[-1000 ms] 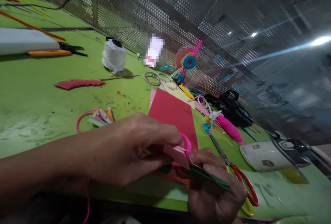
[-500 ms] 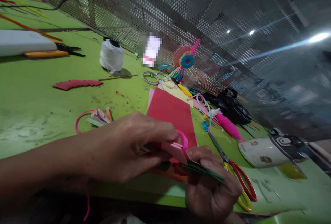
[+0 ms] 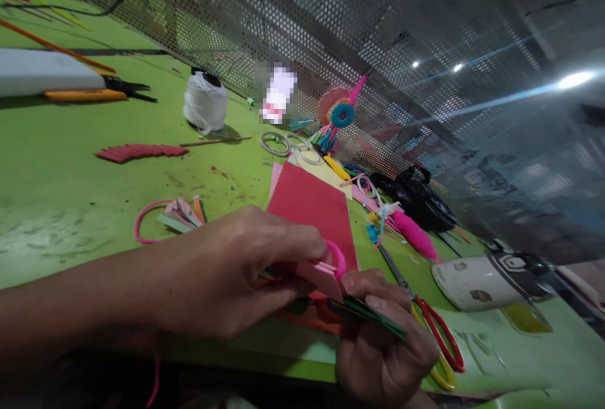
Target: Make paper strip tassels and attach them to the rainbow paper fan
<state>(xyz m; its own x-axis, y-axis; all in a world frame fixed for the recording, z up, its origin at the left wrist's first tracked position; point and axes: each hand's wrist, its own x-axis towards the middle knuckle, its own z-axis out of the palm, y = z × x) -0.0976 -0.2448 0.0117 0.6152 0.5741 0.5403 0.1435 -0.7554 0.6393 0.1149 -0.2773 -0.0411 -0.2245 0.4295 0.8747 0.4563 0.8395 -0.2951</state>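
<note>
My left hand (image 3: 255, 264) pinches folded pink paper (image 3: 326, 276) between thumb and fingers, with a loop of bright pink yarn (image 3: 336, 254) at its edge. Opposite it, my right hand (image 3: 387, 339) is closed on dark green folded paper strips (image 3: 373, 314), its fingertips touching the pink paper. Whether the pink and green pieces are joined is hidden by the fingers. Beneath both hands lie red paper sheets (image 3: 314, 204). A strand of pink yarn hangs below my left forearm. Just right of my right hand are scissors (image 3: 425, 321) with red and yellow handles.
On the green table (image 3: 70, 195) stand a white thread spool (image 3: 205, 103) and a white bottle (image 3: 472, 283). Red paper strips (image 3: 142, 152), tape rings (image 3: 275, 144), pliers (image 3: 125, 87), a pink yarn bundle (image 3: 414, 234) and a black glue gun-like tool (image 3: 418, 198) lie around. Perforated metal (image 3: 227, 24) borders the back.
The view has shifted very slightly. Both hands keep the same grip on the pink and green paper, with barely any movement.
</note>
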